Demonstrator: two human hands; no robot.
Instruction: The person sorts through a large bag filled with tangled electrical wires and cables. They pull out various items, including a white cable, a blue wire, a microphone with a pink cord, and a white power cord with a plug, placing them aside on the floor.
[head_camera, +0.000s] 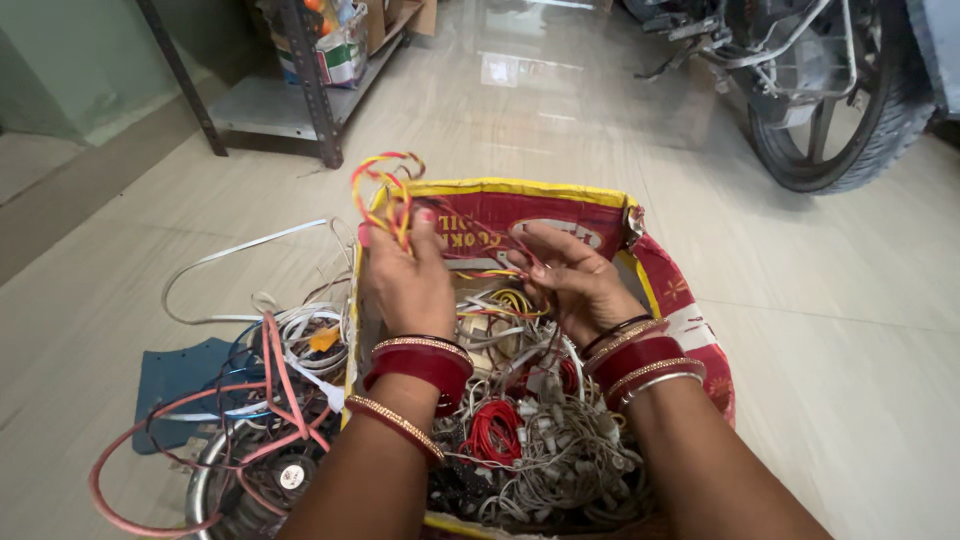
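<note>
Pale tiled floor (820, 330) extends across the room, with a metal shelf rack (300, 90) at the upper left and the rear wheel of a motorcycle (850, 110) at the upper right. On the floor sits an open woven sack (690, 310), red with a yellow rim, filled with tangled grey cables (570, 450), a coil of red wire (492, 432) and assorted white connectors. Beside the sack, to the left, lies a loose heap of white, red and black cords (270, 370) over a round metal part (260, 480) and a blue plastic piece (175, 375). Both hands are raised above the sack's mouth. The left hand (405, 285) is clenched around a twisted red and yellow wire (385, 190), which loops up above the fingers and stands over the sack's far rim. The right hand (575, 280) pinches the same wire's other run between thumb and fingertips; the strand passes between the two hands, just over the sack's contents. Both wrists carry red and gold bangles (640, 365). The hands are near each other, not touching.
</note>
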